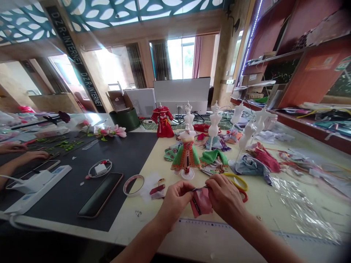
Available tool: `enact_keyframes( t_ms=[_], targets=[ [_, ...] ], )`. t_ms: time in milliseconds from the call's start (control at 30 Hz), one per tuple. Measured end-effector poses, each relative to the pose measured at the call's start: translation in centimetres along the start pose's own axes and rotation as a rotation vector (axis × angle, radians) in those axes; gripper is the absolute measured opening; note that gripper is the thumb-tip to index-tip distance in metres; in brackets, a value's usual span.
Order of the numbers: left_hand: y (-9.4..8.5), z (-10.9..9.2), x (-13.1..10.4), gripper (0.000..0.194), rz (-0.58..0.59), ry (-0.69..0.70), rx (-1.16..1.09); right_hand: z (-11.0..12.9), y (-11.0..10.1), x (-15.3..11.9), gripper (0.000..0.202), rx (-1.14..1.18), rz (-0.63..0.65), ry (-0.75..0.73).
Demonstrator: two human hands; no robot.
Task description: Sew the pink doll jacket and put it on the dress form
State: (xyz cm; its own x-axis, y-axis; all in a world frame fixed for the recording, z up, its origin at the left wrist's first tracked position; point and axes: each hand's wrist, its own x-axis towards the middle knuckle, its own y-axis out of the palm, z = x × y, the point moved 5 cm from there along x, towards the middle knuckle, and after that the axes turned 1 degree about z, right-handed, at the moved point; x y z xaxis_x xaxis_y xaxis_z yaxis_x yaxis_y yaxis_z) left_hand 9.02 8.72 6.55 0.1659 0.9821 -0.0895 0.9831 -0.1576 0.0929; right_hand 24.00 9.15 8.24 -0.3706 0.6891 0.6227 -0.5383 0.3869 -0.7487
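Between my two hands hangs a small pink cloth piece [202, 201] with a dark patterned trim. My left hand [179, 199] pinches its upper left edge, and my right hand [223, 191] pinches the upper right edge, so the top is held between them. Just beyond stands a miniature dress form [187, 137] in a green and orange doll skirt [186, 155]. Scissors with yellow and red handles [238, 182] lie partly hidden behind my right hand. A transparent ruler [219, 225] lies on the table below the cloth.
Several white mini mannequins [214, 124] stand among fabric scraps; one wears a red robe [161, 122]. Left are a tape roll [134, 185], a phone [101, 195], a power strip [38, 188] and another person's hand [33, 157]. Crinkled clear plastic [307, 208] lies right.
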Motion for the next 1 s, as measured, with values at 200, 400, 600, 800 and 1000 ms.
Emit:
enact_keyframes(
  t_ms=[200, 400, 600, 800, 1000],
  targets=[
    [1.1, 1.2, -0.5, 0.022, 0.025, -0.097, -0.232, -0.5, 0.5, -0.7, 0.019, -0.032, -0.02, 0.067],
    [0.8, 2.2, -0.5, 0.016, 0.034, -0.062, 0.034, -1.1, 0.4, -1.3, 0.011, 0.342, 0.125, 0.3],
    [-0.1, 1.4, -0.4, 0.009, -0.036, -0.006, 0.002, -1.9, 0.0, -1.0, 0.006, 0.45, 0.115, 0.377],
    [-0.3, 0.4, -0.9, 0.009, -0.072, 0.001, -0.052, -1.7, -0.8, -0.9, 0.007, 0.41, 0.084, 0.345],
    [0.4, 0.0, -1.7, 0.007, 0.122, 0.021, 0.227, -1.4, -1.6, -1.1, 0.007, 0.713, 0.177, 0.432]
  ],
)
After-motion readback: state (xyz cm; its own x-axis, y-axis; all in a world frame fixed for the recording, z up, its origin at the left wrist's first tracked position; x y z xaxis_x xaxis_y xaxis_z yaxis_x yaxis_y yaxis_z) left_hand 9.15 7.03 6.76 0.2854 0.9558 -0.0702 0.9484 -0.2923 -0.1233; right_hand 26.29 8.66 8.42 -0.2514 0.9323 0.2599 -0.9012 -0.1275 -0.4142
